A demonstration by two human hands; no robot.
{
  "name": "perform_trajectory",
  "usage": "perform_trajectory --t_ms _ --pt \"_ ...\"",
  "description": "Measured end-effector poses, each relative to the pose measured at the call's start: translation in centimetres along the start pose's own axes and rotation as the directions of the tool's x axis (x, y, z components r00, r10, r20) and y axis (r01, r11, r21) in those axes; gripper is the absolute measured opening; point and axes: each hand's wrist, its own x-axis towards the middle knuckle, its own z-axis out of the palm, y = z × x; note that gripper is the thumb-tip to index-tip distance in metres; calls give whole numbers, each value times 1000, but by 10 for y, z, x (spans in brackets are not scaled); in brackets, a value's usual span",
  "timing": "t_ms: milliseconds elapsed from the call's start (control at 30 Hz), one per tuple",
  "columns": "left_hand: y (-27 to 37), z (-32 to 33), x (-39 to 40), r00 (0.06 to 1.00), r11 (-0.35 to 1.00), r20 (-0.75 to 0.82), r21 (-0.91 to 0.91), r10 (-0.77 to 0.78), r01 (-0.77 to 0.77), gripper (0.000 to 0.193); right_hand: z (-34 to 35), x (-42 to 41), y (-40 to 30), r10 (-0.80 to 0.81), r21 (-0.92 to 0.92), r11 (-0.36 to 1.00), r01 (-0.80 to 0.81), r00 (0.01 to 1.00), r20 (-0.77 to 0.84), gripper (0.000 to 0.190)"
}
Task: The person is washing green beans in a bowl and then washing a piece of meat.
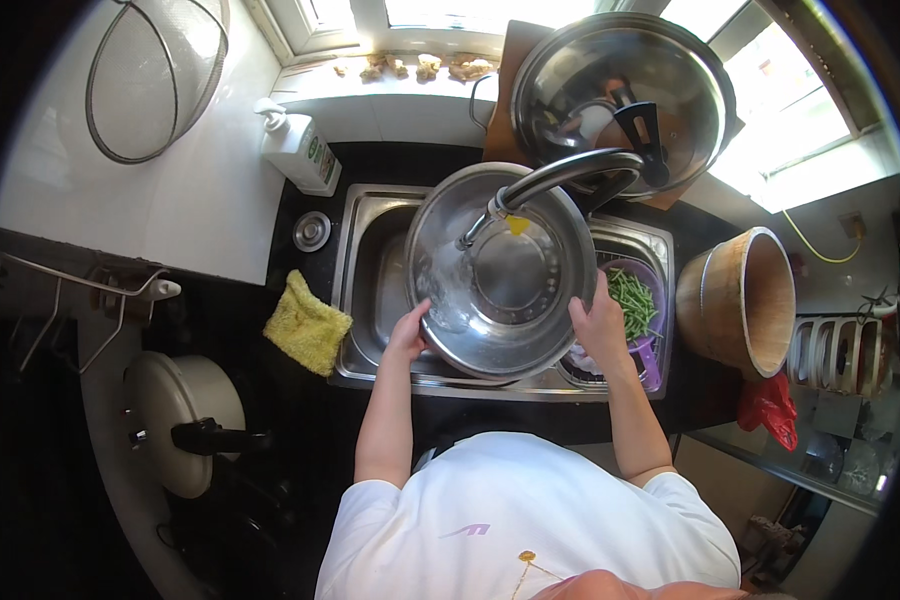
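A large stainless steel basin (495, 330) is held between my two hands over the double-bowl sink (375, 300). My left hand (409, 330) grips its lower left rim, and my right hand (598, 322) grips the lower right rim. The chrome faucet (570, 174) arches over the basin with its spout above the inside, where disturbed water shows at the left. Right of the basin, cut green beans (630, 300) lie in a purple plastic colander (650, 360) in the right sink bowl.
A yellow cloth (307, 324), a sink strainer (312, 231) and a white pump bottle (304, 154) stand or lie left of the sink. Behind is a large steel lid (570, 75). At right are a wooden bucket (701, 300) and a red plastic bag (769, 412); a pressure cooker (195, 397) is at left.
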Motion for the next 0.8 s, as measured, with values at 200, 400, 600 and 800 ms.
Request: perform_trajectory --t_ms 200,400,600,800 --pt "28 14 -25 992 998 113 -20 -56 58 23 7 -2 27 45 191 981 -28 995 -84 50" --pt "12 17 4 974 959 211 252 78 -131 43 7 6 17 -27 183 981 65 978 -206 47" --pt "14 20 12 995 689 102 720 18 -87 46 -8 8 13 -157 81 980 181 958 -239 46" --pt "8 -4 22 1000 1000 3 4 -16 16 33 -2 8 2 -39 161 986 42 999 -26 47"
